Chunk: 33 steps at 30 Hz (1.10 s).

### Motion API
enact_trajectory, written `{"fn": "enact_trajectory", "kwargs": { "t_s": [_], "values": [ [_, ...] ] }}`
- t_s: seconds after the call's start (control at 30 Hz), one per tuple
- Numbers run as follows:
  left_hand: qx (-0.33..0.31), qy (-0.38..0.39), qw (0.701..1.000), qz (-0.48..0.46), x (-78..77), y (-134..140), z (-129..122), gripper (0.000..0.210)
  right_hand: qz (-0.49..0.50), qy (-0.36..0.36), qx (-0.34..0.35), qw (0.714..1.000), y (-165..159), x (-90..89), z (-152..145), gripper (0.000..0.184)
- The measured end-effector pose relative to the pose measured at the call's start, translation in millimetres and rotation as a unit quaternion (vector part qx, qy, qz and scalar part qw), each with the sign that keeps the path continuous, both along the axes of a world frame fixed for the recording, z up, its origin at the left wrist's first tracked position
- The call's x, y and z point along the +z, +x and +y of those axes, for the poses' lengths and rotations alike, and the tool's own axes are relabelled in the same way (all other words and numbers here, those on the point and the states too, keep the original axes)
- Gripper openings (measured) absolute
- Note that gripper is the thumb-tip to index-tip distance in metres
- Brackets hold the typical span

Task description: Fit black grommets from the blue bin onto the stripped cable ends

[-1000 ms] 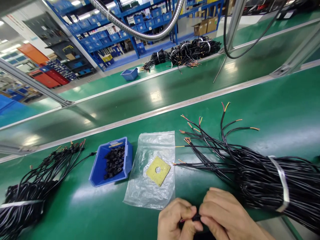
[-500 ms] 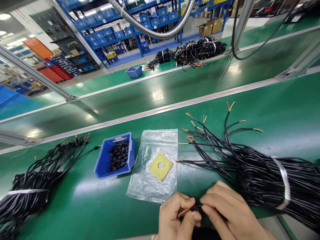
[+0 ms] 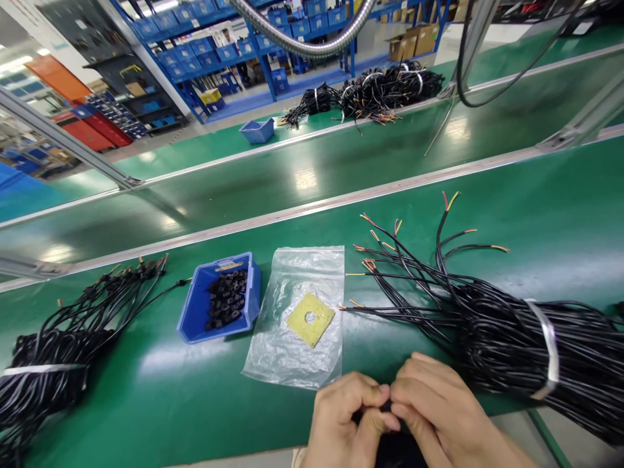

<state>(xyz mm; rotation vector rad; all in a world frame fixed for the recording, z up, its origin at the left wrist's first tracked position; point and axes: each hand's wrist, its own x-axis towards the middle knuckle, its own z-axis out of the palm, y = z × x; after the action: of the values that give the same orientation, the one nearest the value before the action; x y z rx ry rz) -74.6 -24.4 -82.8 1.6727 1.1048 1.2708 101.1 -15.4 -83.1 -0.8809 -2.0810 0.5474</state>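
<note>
My left hand (image 3: pixel 347 416) and my right hand (image 3: pixel 441 406) meet at the front edge of the bench, thumbs and fingers pinched together. Between them sits a small black part (image 3: pixel 385 406), mostly covered by the fingertips. My left hand grips this part; my right hand pinches the black cable that runs into it, though little of the cable shows. Right of my hands lies a large bundle of black cables (image 3: pixel 507 344), tied with a white band, its red and yellow wire ends fanned out leftward. A blue bin (image 3: pixel 188 322) holds many small black parts (image 3: pixel 227 299).
A clear plastic bag (image 3: pixel 273 361) lies on the green bench with a yellow square pad (image 3: pixel 299 323) with a central hole. Another tied cable bundle (image 3: pixel 46 354) is at left. Across the channel are more cables (image 3: pixel 375 94) and a small blue bin (image 3: pixel 257 132). A metal hose (image 3: pixel 312 49) hangs above.
My hands have drawn closer together around the black part. The red and yellow wire ends that showed at my left fingers are now hidden. The view has shifted slightly.
</note>
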Motion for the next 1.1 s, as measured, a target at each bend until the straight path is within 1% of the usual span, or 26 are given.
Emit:
{"fn": "enact_trajectory", "kwargs": {
  "t_s": [0.07,0.13,0.2,0.27,0.33,0.43,0.53,0.67,0.8,0.97,1.03,1.1],
  "values": [
    [-0.011,-0.061,0.998,-0.022,0.5,-2,-2,0.018,-0.003,0.01,-0.011,1.0,0,-1.4,-1,0.022],
    [-0.018,-0.139,0.988,-0.068,-0.2,-5,-6,0.01,-0.017,0.025,-0.026,0.999,0,-1.7,-2,0.017],
    [-0.019,-0.184,0.977,-0.102,-0.1,-6,-10,0.005,-0.027,0.019,-0.033,0.999,1,-0.9,-3,0.013],
    [-0.016,-0.18,0.979,-0.095,0.9,-5,-11,0.005,-0.022,-0.008,-0.024,0.999,4,0.4,-2,0.013],
    [-0.016,-0.149,0.987,-0.063,2.4,-5,-9,0.006,-0.011,-0.033,-0.007,0.999,6,1.5,0,0.016],
    [-0.009,-0.097,0.995,-0.026,4.2,-3,-6,0.008,-0.002,-0.043,0.018,0.999,9,1.8,1,0.016],
    [-0.007,-0.073,0.997,-0.003,4.8,-1,-5,0.01,0.003,-0.049,0.033,0.998,10,1.1,0,0.017],
    [-0.013,-0.076,0.997,0.002,5.5,-1,-5,0.011,0.003,-0.052,0.033,0.998,10,1.4,-1,0.018],
    [-0.002,-0.114,0.993,-0.009,7.0,-3,-4,0.013,0.015,-0.055,0.036,0.998,11,0.4,-1,0.015],
    [0.003,-0.164,0.983,-0.085,5.1,-11,-8,0.035,0.023,-0.076,0.044,0.996,15,-3.0,-2,0.014],
    [-0.01,-0.156,0.982,-0.108,5.1,-14,-10,0.037,0.009,-0.075,0.042,0.996,16,0.6,-3,0.014],
    [-0.054,-0.115,0.987,-0.097,6.5,-16,-9,0.029,-0.018,-0.087,0.051,0.995,18,9.4,-5,0.017]
  ]
}}
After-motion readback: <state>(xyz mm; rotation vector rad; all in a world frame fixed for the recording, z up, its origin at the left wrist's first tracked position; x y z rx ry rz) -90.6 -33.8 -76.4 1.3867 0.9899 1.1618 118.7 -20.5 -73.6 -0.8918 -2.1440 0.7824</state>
